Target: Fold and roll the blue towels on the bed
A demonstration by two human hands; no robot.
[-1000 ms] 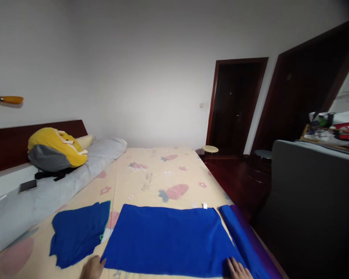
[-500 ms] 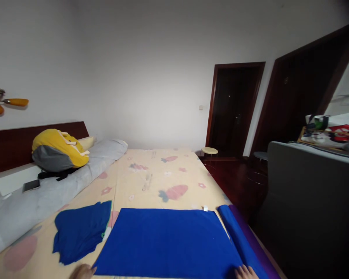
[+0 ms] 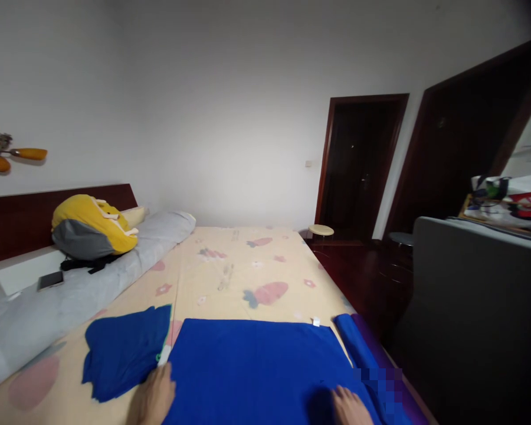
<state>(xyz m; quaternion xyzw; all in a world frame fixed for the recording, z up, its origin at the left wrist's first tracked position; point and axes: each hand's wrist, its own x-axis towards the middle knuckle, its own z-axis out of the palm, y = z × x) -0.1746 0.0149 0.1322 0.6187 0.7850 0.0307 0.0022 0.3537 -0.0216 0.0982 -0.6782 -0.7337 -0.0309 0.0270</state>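
Observation:
A blue cloth (image 3: pixel 252 366) lies spread flat on the bed, with a small white tag at its far right edge. My left hand (image 3: pixel 157 395) rests by the cloth's left edge, fingers forward and not gripping any fabric that I can see. On the right part of the cloth is my right hand (image 3: pixel 350 406), its fingers laid out over the surface and a dark shadow beside them. Left of the spread cloth sits a crumpled folded blue cloth (image 3: pixel 124 351) with green edging. Along the right side run a rolled blue cloth (image 3: pixel 358 345) and a purple one (image 3: pixel 374 342).
The bed (image 3: pixel 230 260) has a strawberry-patterned sheet. A yellow and grey backpack (image 3: pixel 95 227), a phone (image 3: pixel 51 281) and a white flat object (image 3: pixel 26 271) lie on the grey bolster (image 3: pixel 88 301). A round stool (image 3: pixel 321 230) stands near the door; a dark grey panel (image 3: pixel 478 307) rises at right.
My left hand has moved forward along the cloth's left edge from its near corner. My right hand has shifted left, from the right edge onto the cloth.

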